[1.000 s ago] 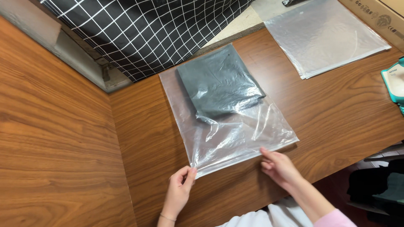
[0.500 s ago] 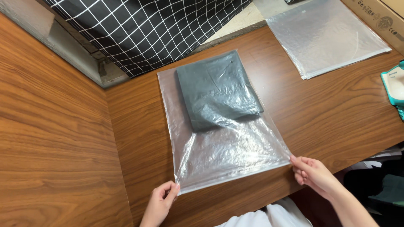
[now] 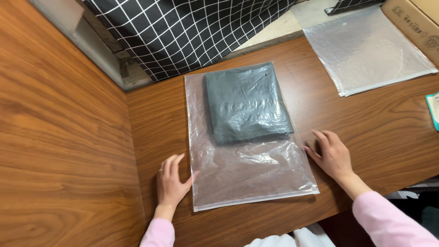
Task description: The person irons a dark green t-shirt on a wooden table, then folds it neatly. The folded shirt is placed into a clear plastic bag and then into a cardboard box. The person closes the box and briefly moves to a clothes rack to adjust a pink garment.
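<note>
A clear plastic bag (image 3: 247,176) lies flat on the wooden table (image 3: 366,123), with a folded dark grey garment (image 3: 244,107) inside its far half. My left hand (image 3: 171,180) rests flat on the table at the bag's left edge, thumb touching the plastic. At the bag's right edge lies my right hand (image 3: 331,155), fingers spread on the wood. Neither hand grips anything. The bag's near half is empty and wrinkled.
A stack of empty clear bags (image 3: 366,48) lies at the far right. A cardboard box (image 3: 416,20) stands at the top right corner. A wooden side panel (image 3: 59,151) walls off the left. Black checked cloth (image 3: 183,32) hangs behind the table. A teal object (image 3: 433,110) shows at the right edge.
The bag has been turned and straightened so its long side runs away from me. Both hands let go of its near corners and now lie flat beside its left and right edges.
</note>
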